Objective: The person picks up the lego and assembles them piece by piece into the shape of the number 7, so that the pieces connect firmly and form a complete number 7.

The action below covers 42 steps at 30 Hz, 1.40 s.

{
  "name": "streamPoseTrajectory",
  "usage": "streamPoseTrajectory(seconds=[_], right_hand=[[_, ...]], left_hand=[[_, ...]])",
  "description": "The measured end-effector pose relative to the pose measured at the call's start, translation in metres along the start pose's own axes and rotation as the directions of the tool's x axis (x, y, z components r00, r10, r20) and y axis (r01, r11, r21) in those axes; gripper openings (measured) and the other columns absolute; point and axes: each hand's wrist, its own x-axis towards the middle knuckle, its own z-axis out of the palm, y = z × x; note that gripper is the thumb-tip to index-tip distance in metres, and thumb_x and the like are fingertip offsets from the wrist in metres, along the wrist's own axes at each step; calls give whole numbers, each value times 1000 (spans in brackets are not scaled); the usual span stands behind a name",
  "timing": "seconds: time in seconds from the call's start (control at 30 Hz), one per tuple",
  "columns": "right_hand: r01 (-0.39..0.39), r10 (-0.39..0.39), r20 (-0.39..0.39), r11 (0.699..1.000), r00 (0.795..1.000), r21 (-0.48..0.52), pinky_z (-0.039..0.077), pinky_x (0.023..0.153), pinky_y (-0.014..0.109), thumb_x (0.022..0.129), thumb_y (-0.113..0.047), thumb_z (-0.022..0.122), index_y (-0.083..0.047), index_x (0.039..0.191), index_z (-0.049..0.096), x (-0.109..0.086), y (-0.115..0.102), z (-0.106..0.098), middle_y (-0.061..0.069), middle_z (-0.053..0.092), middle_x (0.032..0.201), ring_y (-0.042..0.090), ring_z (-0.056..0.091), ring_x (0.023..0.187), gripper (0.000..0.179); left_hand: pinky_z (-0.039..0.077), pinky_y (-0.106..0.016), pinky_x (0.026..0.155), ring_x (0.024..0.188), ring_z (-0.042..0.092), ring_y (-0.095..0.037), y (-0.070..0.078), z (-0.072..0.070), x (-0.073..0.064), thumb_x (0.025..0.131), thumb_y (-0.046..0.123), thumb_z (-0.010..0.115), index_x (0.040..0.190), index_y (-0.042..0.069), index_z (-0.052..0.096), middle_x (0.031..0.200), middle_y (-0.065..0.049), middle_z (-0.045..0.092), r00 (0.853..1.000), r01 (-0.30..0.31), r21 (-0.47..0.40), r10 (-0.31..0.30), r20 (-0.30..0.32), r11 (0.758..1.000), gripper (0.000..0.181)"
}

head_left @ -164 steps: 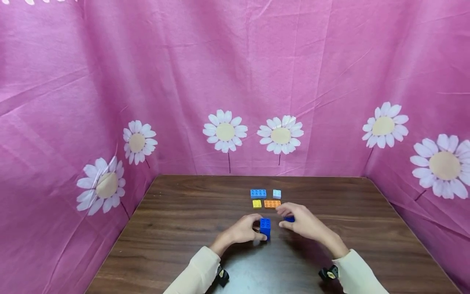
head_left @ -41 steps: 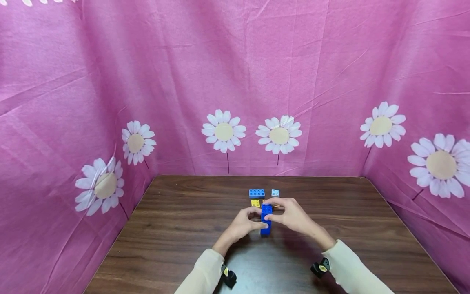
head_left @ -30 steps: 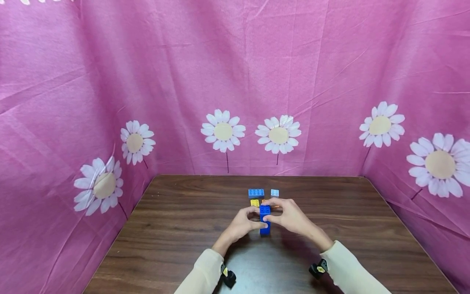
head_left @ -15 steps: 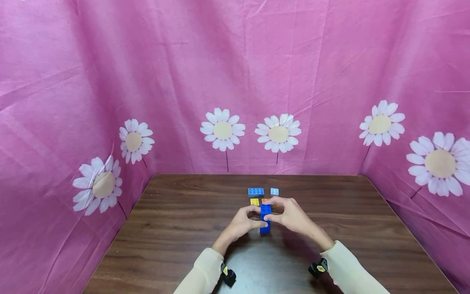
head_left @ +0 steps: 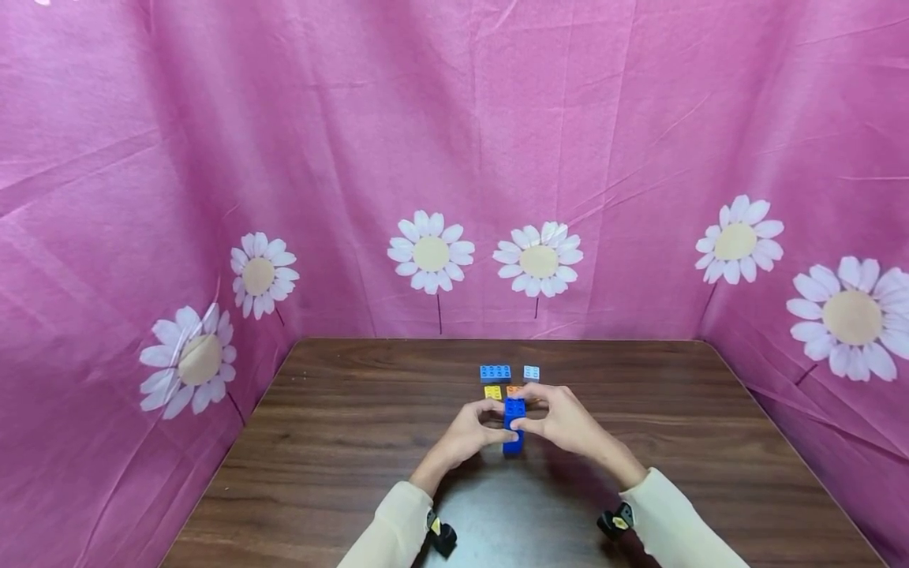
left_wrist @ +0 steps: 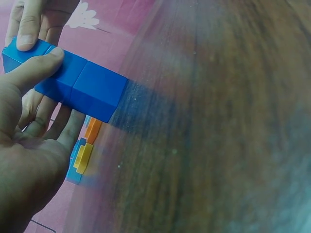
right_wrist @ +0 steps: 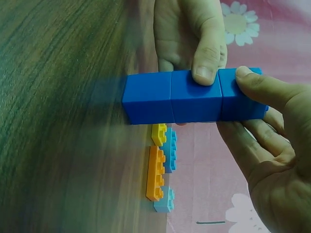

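A tower of three dark blue toy building bricks (head_left: 514, 409) stands upright on the wooden table. My left hand (head_left: 463, 435) grips it from the left, the thumb across the middle brick (right_wrist: 196, 104). From the right, my right hand (head_left: 570, 424) pinches the top brick (right_wrist: 232, 102) between thumb and fingers. Studs show on the tower's top. The bottom brick (right_wrist: 147, 99) touches the tabletop in the right wrist view. Behind the tower lie a yellow brick (head_left: 493, 391) and an orange brick (right_wrist: 155, 173), the latter partly hidden by my right hand in the head view.
Farther back on the table (head_left: 369, 410) lie a lighter blue long brick (head_left: 495, 373) and a small pale blue brick (head_left: 532, 372). A pink cloth with daisies hangs around the back and sides of the table.
Over five seconds ago my right hand was apart, holding a blue brick to the right; it has since moved left onto the tower. In the last second both hands stay nearly still.
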Motion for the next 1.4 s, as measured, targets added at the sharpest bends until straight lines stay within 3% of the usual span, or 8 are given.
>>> streamPoseTrajectory(seconds=[0.33, 0.83, 1.07, 1.23, 1.4], right_hand=[[-23, 23, 4, 1000, 1000, -14, 62, 97, 50, 89, -26, 89, -16, 118, 77, 1, -1, 0, -2, 80, 110, 19, 74, 103, 33], [-31, 31, 13, 999, 999, -40, 65, 91, 47, 90, -27, 88, -14, 120, 75, -1, -5, -1, 3, 80, 111, 23, 76, 105, 35], [-51, 52, 13, 997, 999, -66, 65, 91, 46, 91, -26, 87, -12, 122, 74, -2, -4, 1, 5, 80, 114, 26, 76, 107, 36], [-22, 24, 28, 997, 999, -74, 64, 92, 46, 94, -29, 84, -8, 129, 71, -4, -3, 1, 10, 78, 122, 32, 76, 112, 43], [68, -64, 90, 997, 994, -43, 63, 96, 46, 95, -24, 82, -6, 139, 66, -5, 4, -8, 13, 74, 132, 31, 75, 115, 50]], left_hand=[[62, -26, 89, 108, 74, -21, 1, 1, 1, 89, 6, 84, 119, 0, 70, 115, -12, 77, 999, 34, -1, -34, 5, 999, 34], [57, -21, 86, 101, 72, -14, 9, 1, -3, 89, 9, 84, 121, 0, 69, 114, -12, 78, 1000, 14, 67, -14, 12, 998, 36], [57, -22, 85, 100, 71, -17, 9, 1, -2, 89, 10, 85, 121, 1, 69, 113, -11, 77, 1000, 16, 87, -17, 7, 996, 36], [57, -21, 85, 101, 71, -17, 10, 0, -3, 89, 12, 85, 121, 1, 68, 113, -11, 77, 1000, 15, 105, -17, 13, 994, 37], [59, -23, 85, 105, 73, -22, 10, 0, -2, 90, 10, 84, 124, -1, 67, 114, -14, 77, 1000, 20, 90, -21, 17, 996, 39]])
